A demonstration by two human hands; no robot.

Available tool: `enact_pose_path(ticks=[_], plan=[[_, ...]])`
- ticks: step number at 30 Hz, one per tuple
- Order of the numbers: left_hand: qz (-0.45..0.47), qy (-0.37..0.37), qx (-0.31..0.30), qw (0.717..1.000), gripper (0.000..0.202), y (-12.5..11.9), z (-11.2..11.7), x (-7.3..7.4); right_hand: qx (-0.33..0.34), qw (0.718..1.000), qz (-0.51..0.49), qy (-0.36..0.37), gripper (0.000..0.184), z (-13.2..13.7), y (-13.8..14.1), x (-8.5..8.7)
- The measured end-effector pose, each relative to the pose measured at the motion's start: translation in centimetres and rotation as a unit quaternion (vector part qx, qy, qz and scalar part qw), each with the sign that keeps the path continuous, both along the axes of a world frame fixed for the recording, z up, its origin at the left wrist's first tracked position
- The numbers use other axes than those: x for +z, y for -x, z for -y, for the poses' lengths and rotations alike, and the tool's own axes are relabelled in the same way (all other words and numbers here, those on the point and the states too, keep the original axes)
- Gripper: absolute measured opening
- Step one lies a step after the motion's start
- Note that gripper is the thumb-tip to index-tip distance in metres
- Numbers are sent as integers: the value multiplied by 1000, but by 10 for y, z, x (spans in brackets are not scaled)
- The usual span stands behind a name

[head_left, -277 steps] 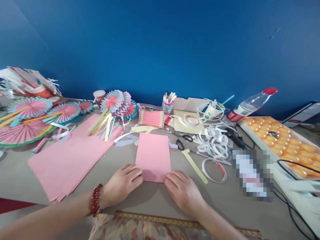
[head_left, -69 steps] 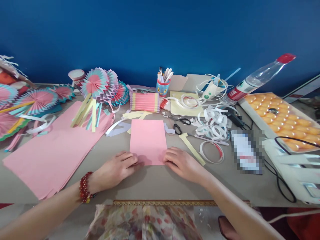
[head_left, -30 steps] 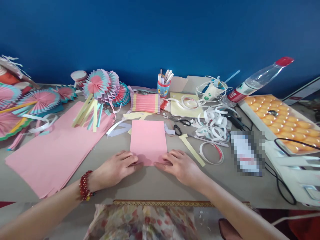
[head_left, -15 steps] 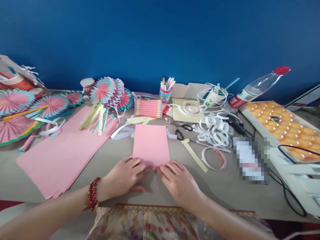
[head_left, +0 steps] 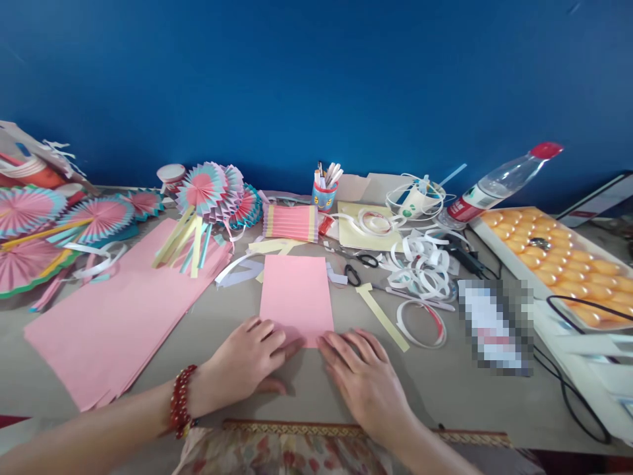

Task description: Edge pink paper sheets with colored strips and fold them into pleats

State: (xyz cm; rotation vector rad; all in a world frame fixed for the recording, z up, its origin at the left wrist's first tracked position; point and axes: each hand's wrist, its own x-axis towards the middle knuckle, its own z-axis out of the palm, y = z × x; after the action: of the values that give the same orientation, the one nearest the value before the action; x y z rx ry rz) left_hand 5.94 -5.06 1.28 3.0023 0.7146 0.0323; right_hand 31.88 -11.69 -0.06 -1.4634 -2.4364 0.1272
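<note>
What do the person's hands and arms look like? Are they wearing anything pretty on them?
Both hands are bare, with no gloves. The left hand has a bracelet at its wrist: shiny, dark red round beads wound in more than one row. The right hand has nothing visible at its wrist. No sleeves show on the forearms.

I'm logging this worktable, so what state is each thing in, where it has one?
Pink sheet: flat where visible, left hand and right hand at its near edge
Pink paper stack: flat, edges uneven
Paper fans: fanned open
Scissors: handles apart
Pen cup: upright, holding pens
White strips: curled
Bottle: capped
</note>
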Motion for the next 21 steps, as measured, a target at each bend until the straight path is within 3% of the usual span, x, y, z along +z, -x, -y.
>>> enact_pose_path(ticks=[6,10,14,21], plan=[[-1,-8,11,1000,72,2,2,-3,-39,998,6,-43,34,8,-26,8],[-7,-5,10,1000,74,-1,1,-4,-35,998,12,-59,40,7,-14,14],[-8,-12,16,1000,75,-1,0,-2,27,998,28,-53,43,0,2,8],[-13,-26,73,997,68,35,12,-1,50,995,62,-66,41,-6,-5,1]])
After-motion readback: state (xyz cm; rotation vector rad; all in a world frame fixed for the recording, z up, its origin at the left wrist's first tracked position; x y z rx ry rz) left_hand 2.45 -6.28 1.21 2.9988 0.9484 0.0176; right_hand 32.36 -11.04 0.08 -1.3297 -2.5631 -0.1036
